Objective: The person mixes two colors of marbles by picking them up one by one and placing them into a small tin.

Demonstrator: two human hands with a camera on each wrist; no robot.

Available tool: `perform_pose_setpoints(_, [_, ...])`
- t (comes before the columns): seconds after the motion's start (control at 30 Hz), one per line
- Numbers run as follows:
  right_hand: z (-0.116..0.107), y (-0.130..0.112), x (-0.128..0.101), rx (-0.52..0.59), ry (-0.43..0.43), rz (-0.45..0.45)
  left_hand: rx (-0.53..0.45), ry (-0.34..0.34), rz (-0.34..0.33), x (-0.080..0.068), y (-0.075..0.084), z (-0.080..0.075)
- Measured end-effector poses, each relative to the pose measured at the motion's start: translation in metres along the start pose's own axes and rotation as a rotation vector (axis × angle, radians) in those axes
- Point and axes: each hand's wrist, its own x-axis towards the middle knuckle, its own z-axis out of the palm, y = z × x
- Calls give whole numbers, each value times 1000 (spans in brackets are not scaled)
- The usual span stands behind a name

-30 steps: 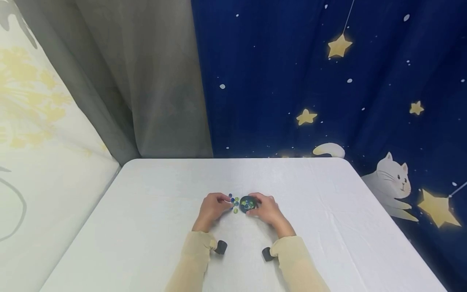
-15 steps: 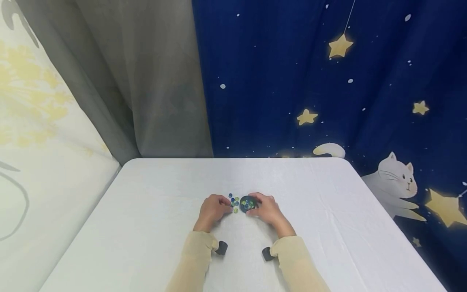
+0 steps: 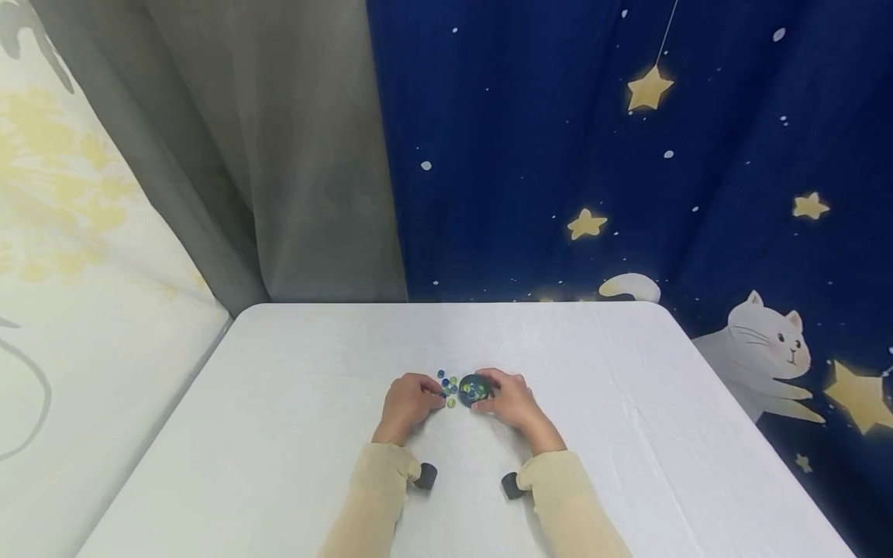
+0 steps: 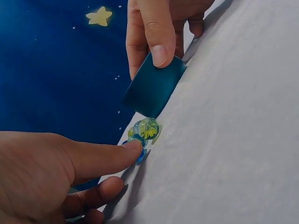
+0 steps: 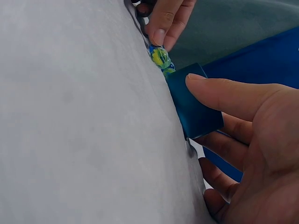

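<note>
My right hand (image 3: 512,397) grips a short round teal cup (image 5: 194,105) from its right side, thumb on the near wall and fingers behind. Blue and green marbles (image 3: 474,389) lie inside it. Just left of the cup, several loose glass marbles (image 4: 148,129), some blue and some yellow-green, sit on the white table. At their left edge my left hand (image 3: 410,403) has its thumb and fingertips drawn together at a dark blue marble (image 4: 140,156). In the left wrist view the thumb hides the left index finger.
The white-covered table (image 3: 314,364) spreads around both hands. Behind it hang a grey curtain (image 3: 321,155) and a navy curtain with stars (image 3: 502,155). A dark camera (image 3: 425,477) is worn on the left wrist, another camera (image 3: 512,486) on the right.
The left hand's thumb and index finger, apart at first, have come together beside the marbles, and that hand has shifted slightly. The right hand and the cup stay in place.
</note>
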Motion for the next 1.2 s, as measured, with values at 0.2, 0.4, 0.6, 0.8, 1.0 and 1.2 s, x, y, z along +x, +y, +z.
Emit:
perform_pose_setpoints(0.2, [1,0,0,0,4,-3,-8,0,14,0,-3,-1])
perform_pose_setpoints(0.4, [1,1,1,-9,0,2,-16,15,22,1,1,-4])
perform_pose_setpoints(0.6, [1,1,2,-5,-2,12,-68,11,30,3,4,-7])
perform_pose_setpoints(0.8, [2,1,2,-12,1,1,-192,-8,117,5,2,-12])
perform_pose_setpoints(1.0, [1,1,4,-13,-2,9,-279,-21,132,7,4,-15])
perform_pose_setpoints(1.2, [0,1,4,-13,-8,0,-316,-20,135,7,10,-14])
